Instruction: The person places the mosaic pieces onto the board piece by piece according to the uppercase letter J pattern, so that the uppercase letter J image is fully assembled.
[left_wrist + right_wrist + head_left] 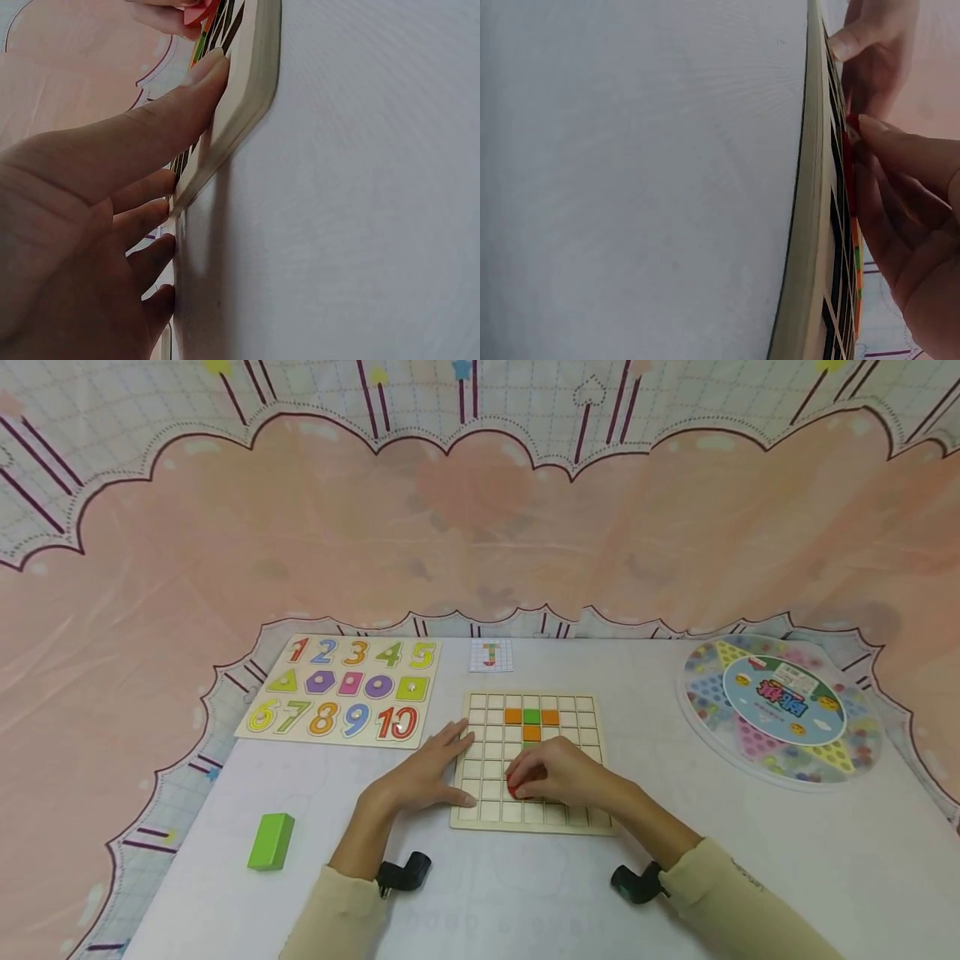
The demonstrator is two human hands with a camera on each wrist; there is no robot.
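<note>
A wooden grid board (480,819) lies flat, with orange tiles (513,717) and a green tile (532,717) set in a row and more below. My right hand (566,772) is over its lower middle, pinching a small red tile (853,120) between thumb and fingers. Another red tile (847,172) shows on the board in the right wrist view; the hand partly hides this column from above. My left hand (416,772) rests at the board's left edge, fingers spread. Its thumb (199,79) touches the front left corner.
A number and shape puzzle board (337,693) lies at the back left. Behind the grid sits a small card (491,655) with a coloured J pattern. A round clear-rimmed game box (783,702) is at the right, a green block (271,842) at the left.
</note>
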